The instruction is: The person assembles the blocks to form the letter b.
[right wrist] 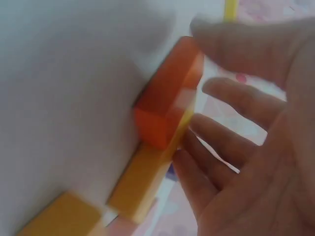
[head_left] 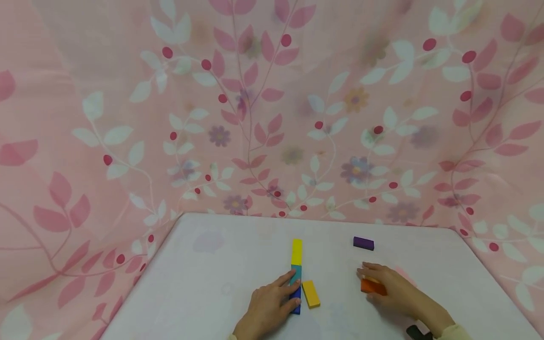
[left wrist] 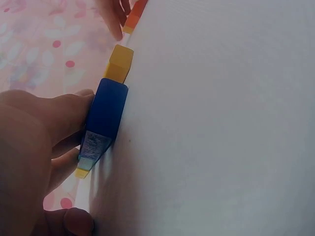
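Observation:
In the head view a straight row runs front to back: a dark blue block, a light blue block and a bright yellow block. My left hand lies at the row's left side, fingertips resting on the two blue blocks. Just right of the row is a golden yellow block. My right hand reaches around an orange block, thumb at one end and fingers loosely extended along the other side. A second golden block sits against the orange one, partly hidden by the hand in the head view.
A purple block lies farther back, beyond the right hand. Something pink shows behind that hand, and a black object is under the right wrist. Another golden block appears low in the right wrist view. Floral cloth hangs behind the table.

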The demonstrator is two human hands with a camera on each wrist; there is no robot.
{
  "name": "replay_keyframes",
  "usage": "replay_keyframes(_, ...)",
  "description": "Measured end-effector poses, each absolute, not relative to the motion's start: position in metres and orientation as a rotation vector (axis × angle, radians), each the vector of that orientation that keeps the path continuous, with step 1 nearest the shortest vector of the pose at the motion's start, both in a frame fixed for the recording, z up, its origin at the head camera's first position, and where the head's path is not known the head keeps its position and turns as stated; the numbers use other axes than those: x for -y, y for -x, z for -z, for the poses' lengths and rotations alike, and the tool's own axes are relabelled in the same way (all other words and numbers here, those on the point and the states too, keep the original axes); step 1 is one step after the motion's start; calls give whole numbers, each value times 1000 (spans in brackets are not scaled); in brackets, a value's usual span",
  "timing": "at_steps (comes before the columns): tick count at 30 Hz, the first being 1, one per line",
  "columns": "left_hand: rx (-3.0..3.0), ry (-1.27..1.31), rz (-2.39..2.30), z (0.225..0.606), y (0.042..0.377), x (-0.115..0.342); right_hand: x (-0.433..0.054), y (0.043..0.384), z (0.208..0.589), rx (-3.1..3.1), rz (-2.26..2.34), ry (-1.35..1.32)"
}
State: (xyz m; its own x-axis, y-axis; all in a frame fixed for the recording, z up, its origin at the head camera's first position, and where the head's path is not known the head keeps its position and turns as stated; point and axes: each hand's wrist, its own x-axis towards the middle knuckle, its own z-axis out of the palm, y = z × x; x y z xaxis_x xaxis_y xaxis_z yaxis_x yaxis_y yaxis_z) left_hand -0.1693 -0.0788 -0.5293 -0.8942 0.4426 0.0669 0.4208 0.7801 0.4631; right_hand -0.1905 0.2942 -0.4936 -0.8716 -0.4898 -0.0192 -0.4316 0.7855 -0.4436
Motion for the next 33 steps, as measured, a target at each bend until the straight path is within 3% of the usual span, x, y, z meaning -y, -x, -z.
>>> replay_keyframes(16, -2926, -677, -773, 532, 170, 76, -304, 188, 503, -3022, 681, 590)
replay_keyframes(30, -2915, -667, -793, 532, 170, 77, -278, 201, 506, -3126, 681, 601)
replay_keyframes(33, -2908, -672, -785, 532, 171, 76, -272, 206, 507, -3138, 697, 506)
